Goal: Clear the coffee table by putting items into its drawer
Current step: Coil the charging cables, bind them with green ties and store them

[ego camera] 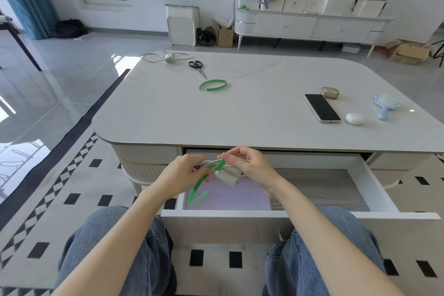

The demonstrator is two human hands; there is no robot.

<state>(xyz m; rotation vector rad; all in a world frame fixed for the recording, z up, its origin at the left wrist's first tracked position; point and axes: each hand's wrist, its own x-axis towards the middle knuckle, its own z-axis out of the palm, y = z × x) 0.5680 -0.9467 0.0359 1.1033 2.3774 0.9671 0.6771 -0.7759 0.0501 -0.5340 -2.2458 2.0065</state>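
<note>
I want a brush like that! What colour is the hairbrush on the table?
The hairbrush is light blue, seen in the head view.

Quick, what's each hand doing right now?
Left hand: holding the coiled white charger cable.
Right hand: pinching the green strap around that cable.

Left hand grips cable bundle; right hand pinches it; forearms extended.

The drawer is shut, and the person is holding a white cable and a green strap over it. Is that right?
Not quite. The drawer is pulled open, not shut; the head view shows its inside right under the hands. The rest is right: the left hand and right hand hold a white cable and a green strap over it.
</note>
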